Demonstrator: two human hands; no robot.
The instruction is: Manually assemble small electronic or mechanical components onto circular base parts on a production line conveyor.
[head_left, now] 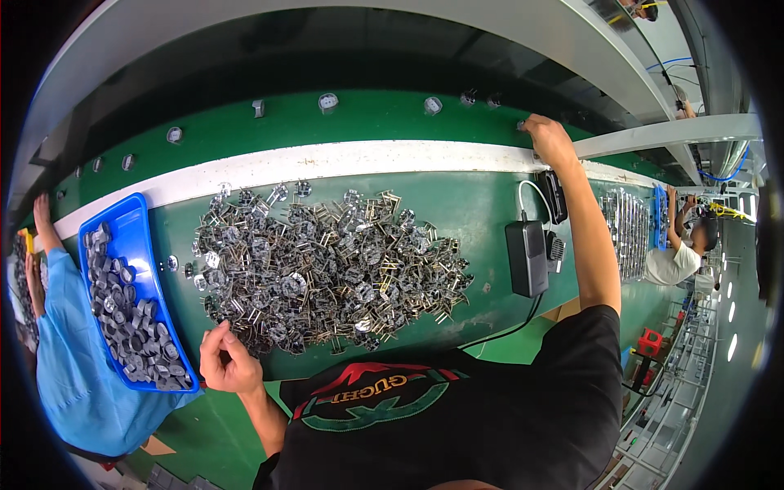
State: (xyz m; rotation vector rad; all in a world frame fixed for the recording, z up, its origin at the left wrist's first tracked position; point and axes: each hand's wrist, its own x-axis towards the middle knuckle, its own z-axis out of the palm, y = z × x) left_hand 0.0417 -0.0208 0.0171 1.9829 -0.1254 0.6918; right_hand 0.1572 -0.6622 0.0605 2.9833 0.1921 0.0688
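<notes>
A big heap of small metal parts with brass-coloured pins covers the green bench in front of me. My left hand sits at the heap's near left edge, fingers pinched together; whether a part is between them I cannot tell. My right hand is stretched far out to the green conveyor belt behind the white strip, fingers curled at a small round part there. Single round parts lie spaced along that belt.
A blue tray of dark grey round parts stands at the left. A black power adapter with a white cable lies right of the heap. A person in blue works at my left, another person sits far right.
</notes>
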